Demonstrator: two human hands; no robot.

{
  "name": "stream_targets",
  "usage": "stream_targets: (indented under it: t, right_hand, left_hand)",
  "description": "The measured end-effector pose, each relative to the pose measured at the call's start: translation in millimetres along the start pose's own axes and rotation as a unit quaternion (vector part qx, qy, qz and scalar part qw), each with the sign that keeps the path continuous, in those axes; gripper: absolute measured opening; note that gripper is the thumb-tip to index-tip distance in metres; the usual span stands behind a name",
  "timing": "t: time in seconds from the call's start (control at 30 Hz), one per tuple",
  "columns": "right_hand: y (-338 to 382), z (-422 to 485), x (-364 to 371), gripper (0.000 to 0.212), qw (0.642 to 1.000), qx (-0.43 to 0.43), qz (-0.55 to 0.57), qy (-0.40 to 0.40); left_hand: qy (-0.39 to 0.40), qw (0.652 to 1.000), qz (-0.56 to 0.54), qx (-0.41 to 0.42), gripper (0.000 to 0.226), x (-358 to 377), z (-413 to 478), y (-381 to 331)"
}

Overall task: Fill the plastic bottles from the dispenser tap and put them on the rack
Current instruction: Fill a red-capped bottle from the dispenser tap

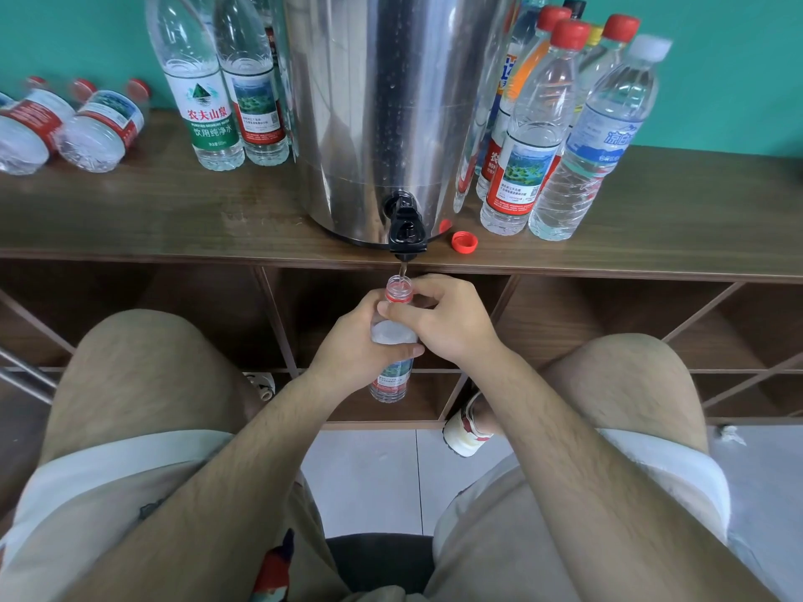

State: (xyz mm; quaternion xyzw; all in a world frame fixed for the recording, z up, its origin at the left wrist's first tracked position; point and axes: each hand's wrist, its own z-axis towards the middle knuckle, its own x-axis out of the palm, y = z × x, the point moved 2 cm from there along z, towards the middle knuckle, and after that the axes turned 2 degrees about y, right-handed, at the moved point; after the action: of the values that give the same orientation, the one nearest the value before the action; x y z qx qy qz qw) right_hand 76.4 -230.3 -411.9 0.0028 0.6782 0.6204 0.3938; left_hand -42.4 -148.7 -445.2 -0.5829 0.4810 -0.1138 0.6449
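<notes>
The person is sitting in front of a wooden bench (152, 210) and holding one plastic bottle (393, 334) upright below its front edge, between the knees. The left hand (356, 345) is wrapping around the bottle's body just above the label, with its thumb lying across the front. The right hand (447, 319) is closing on the upper part, its thumb pressing on the shoulder under the red neck ring and its fingers curling round the far side. The two hands are touching each other around the bottle.

The bottle's open mouth is sitting directly under the black tap (406, 230) of the steel dispenser (382, 102), and a thin stream is falling from the spout into it. How full the bottle is cannot be told.

A loose red cap (464, 243) is lying on the bench just right of the tap. A cluster of capped bottles (543, 136) is standing to the dispenser's right, two uncapped-looking tall bottles (217, 93) are standing to its left, and several small bottles (65, 128) are lying on their sides at the far left. Below the bench top, the rack (608, 323) is showing slanted wooden compartments behind the hands.
</notes>
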Motion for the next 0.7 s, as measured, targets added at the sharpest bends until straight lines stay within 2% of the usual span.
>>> stream_targets:
  t: [0.43,0.7]
  right_hand:
    - [1.2,0.0,1.8,0.026,0.997,-0.026,0.001,-0.069]
    - [5.2,-0.2,-0.9,0.026,0.993,-0.057,-0.007,-0.101]
  left_hand:
    - [-0.019,0.999,-0.037,-0.003,0.079,-4.0,-0.2,-14.4]
    - [-0.004,1.0,-0.005,-0.01,0.08,-1.3,1.1,-15.5]
